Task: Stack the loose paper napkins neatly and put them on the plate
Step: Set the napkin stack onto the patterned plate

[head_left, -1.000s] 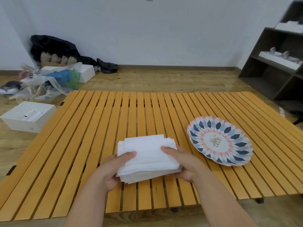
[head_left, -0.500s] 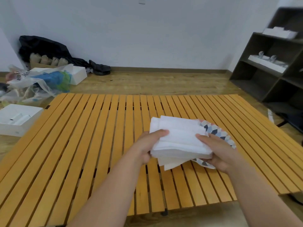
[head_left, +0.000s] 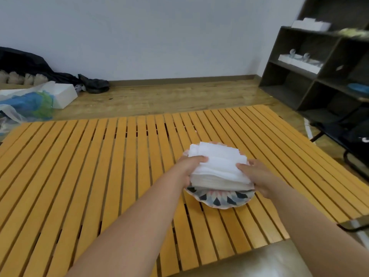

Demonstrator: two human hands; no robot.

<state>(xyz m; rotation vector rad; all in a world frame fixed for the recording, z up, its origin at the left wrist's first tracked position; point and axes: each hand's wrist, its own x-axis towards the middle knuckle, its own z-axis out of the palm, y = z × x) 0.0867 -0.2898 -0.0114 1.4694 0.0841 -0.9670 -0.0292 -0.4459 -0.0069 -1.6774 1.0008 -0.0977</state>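
- My left hand grips the left edge of the thick stack of white paper napkins, thumb on top and fingers curled underneath.
- My right hand clasps the right edge the same way, thumb on the top sheet.
- The stack is fairly square, with a few sheets stepping out at the far edge.
- It sits directly over the round plate with the blue, pink and white petal pattern, covering most of it; I cannot tell whether its underside rests on the plate.
- The plate lies on the orange slatted wooden desk, right of centre.
- Beyond the desk, a white box and a plastic bag lie on the wooden floor at left, and a dark open shelf unit stands at right.
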